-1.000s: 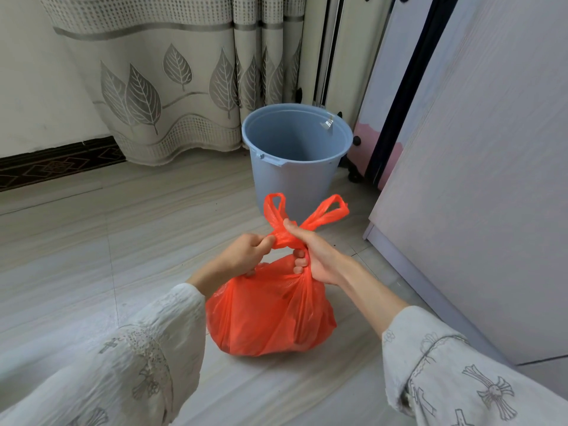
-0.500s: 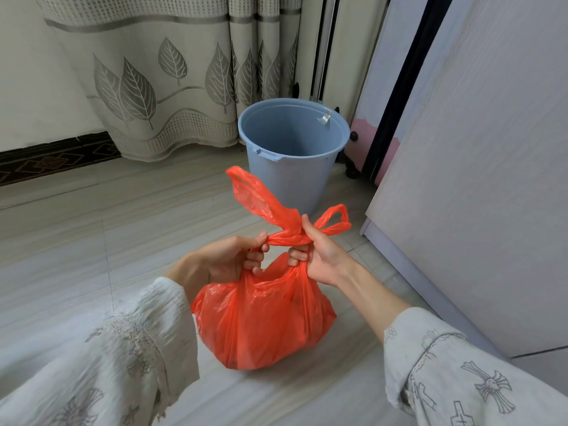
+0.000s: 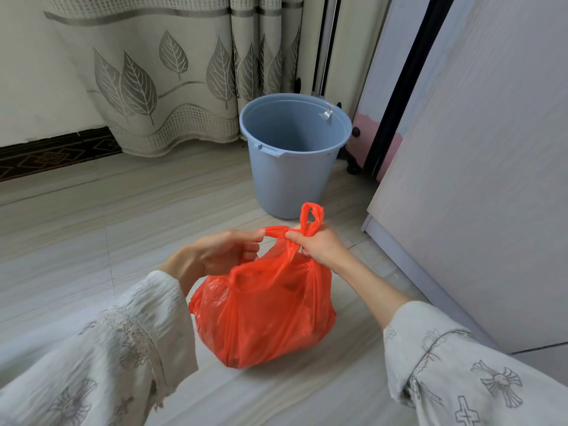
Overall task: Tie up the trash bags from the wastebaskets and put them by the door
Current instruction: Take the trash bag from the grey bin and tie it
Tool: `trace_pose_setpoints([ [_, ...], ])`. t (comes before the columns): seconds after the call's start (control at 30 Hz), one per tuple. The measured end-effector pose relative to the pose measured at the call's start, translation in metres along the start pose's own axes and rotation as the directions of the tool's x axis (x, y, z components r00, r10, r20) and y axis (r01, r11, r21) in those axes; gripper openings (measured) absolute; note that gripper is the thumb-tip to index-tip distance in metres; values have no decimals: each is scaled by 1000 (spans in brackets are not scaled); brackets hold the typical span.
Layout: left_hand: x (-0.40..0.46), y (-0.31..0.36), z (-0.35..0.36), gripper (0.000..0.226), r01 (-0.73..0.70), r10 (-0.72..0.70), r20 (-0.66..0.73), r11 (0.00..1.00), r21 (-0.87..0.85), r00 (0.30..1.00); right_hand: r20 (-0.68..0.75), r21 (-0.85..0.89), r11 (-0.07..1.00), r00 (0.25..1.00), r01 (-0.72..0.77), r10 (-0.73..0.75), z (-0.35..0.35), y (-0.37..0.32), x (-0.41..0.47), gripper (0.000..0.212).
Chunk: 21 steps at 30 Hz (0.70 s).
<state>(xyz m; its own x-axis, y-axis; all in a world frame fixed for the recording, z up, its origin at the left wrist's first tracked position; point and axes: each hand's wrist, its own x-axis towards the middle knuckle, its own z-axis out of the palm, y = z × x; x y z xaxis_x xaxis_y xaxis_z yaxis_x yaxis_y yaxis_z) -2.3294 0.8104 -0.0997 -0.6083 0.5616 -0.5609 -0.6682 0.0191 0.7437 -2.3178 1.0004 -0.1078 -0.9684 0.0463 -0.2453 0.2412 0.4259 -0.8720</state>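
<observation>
A full orange trash bag rests on the pale floor in front of me. My left hand pinches one of its handle loops at the top left. My right hand grips the other handle, whose loop sticks up above my fist. The two handles cross between my fingertips. Behind the bag stands a blue-grey wastebasket, upright, with no liner in it.
A leaf-patterned curtain hangs to the floor at the back. A pale cabinet side runs along the right, close to the bag. A pink-and-white panel with a dark frame leans behind the wastebasket.
The left handle, raised high half a second ago, has been drawn down between my hands. The right loop now stands upright above my right fist. The bag has settled lower.
</observation>
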Motion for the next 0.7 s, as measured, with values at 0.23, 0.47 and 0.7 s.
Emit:
trace_pose_setpoints([
  [0.23, -7, 14, 17, 16, -20, 10, 38, 963, 269, 999, -190, 16, 1000, 982, 0, 3, 3, -2, 0, 17],
  [0.47, -10, 24, 23, 28, -10, 43, -51, 858, 514, 998, -106, 285, 958, 993, -27, 60, -1, -7, 0, 22],
  [0.7, -8, 24, 28, 30, -98, 325, -198, 707, 700, 925, 82, 449, 893, 996, -8, -32, -10, -15, -11, 25],
])
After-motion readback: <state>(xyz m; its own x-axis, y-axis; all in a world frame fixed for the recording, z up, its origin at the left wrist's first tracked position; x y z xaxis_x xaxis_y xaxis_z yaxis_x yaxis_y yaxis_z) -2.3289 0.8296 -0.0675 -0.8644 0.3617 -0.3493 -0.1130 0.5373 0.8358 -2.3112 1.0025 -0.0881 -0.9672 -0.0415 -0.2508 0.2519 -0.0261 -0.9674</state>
